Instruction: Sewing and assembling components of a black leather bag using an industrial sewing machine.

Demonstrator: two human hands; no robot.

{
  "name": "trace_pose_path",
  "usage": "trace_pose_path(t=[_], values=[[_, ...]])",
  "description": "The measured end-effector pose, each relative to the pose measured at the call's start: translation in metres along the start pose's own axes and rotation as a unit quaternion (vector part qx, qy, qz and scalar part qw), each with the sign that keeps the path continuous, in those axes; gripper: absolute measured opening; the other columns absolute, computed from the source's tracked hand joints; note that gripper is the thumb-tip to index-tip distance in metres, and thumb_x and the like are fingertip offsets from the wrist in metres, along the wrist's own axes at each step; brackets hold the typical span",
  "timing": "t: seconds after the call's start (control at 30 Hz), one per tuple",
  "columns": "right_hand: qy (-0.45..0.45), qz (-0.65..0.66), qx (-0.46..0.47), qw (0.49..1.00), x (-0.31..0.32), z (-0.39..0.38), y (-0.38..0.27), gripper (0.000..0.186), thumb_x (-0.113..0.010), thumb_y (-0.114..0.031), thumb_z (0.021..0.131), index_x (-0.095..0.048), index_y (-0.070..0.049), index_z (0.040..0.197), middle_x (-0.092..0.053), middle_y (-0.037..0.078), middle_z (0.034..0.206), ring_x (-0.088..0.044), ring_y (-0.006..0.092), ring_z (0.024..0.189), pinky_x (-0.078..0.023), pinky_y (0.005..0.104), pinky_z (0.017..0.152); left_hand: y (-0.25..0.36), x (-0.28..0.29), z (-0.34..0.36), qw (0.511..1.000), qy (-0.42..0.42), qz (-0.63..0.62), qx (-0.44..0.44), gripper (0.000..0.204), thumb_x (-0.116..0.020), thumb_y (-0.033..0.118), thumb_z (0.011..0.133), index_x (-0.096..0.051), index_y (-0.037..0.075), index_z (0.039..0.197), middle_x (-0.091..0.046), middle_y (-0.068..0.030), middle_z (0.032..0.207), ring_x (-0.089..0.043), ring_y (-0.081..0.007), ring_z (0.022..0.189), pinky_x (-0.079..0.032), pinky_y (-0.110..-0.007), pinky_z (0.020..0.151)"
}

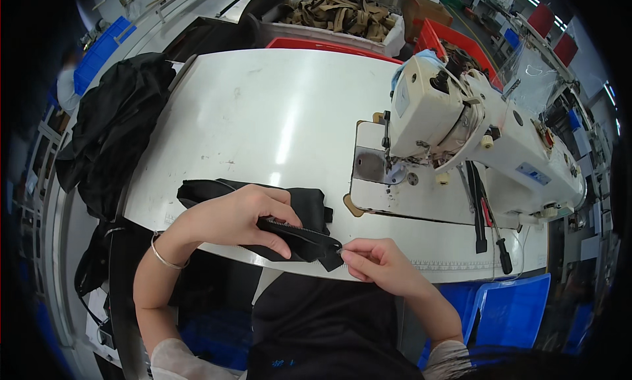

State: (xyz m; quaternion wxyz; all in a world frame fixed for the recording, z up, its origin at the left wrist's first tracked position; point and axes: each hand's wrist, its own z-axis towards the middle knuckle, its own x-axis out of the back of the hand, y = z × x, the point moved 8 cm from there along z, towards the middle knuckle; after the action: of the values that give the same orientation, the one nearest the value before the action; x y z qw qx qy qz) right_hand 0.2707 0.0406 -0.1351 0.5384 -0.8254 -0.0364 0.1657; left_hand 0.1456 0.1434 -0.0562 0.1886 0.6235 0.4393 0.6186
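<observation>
A black fabric pouch [306, 205] with a zipper lies at the near edge of the white table. My left hand [253, 215] is closed around the zipper edge, thumb on the near side and fingers on the far side. At the pouch's right end, my right hand [378, 265] pinches a small piece at the end of the zipper [299, 230]; it looks like the zipper pull, though the fingertips partly cover it. Part of the pouch's left half is hidden behind my left hand and wrist.
A white sewing machine [454, 117] stands to the right, with a screwdriver [503, 255] and black strips beside it. Black fabric [122, 130] is heaped at the left edge. Beyond the table are a red bin [454, 41] and a container of tan straps [342, 15].
</observation>
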Motion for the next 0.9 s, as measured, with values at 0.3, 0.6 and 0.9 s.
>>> trace_pose_path(t=[0.3, 0.6, 0.9], values=[[0.133, -0.324, 0.113, 0.93, 0.005, -0.022, -0.047, 0.014, -0.058, -0.013, 0.09, -0.064, -0.002, 0.094, -0.055, 0.003, 0.062, -0.046, 0.0127, 0.049, -0.036, 0.0264, 0.047, 0.005, 0.002, 0.014, 0.998, 0.027, -0.045, -0.045, 0.014, -0.067, 0.009, 0.082, -0.066, -0.002, 0.09, -0.064, -0.0095, 0.084, -0.058, -0.0225, 0.071, -0.045, -0.031, 0.064], [0.234, -0.531, 0.226, 0.783, -0.007, -0.037, -0.07, 0.016, -0.064, -0.014, 0.085, -0.061, -0.006, 0.097, -0.059, 0.003, 0.061, -0.056, 0.0203, 0.047, -0.038, 0.0315, 0.042, 0.006, 0.003, 0.01, 0.994, 0.043, -0.097, -0.038, 0.017, -0.072, 0.013, 0.079, -0.068, 0.0, 0.089, -0.064, -0.0086, 0.079, -0.058, -0.0193, 0.069, -0.044, -0.03, 0.062], [0.242, -0.54, 0.305, 0.747, -0.014, -0.035, -0.076, 0.017, -0.065, -0.009, 0.083, -0.058, -0.003, 0.096, -0.059, 0.005, 0.07, -0.056, 0.0182, 0.05, -0.038, 0.0314, 0.041, 0.019, -0.002, 0.008, 0.994, 0.045, -0.073, -0.068, 0.013, -0.071, 0.01, 0.079, -0.068, 0.0, 0.088, -0.057, -0.0063, 0.07, -0.054, -0.0165, 0.064, -0.041, -0.028, 0.057]])
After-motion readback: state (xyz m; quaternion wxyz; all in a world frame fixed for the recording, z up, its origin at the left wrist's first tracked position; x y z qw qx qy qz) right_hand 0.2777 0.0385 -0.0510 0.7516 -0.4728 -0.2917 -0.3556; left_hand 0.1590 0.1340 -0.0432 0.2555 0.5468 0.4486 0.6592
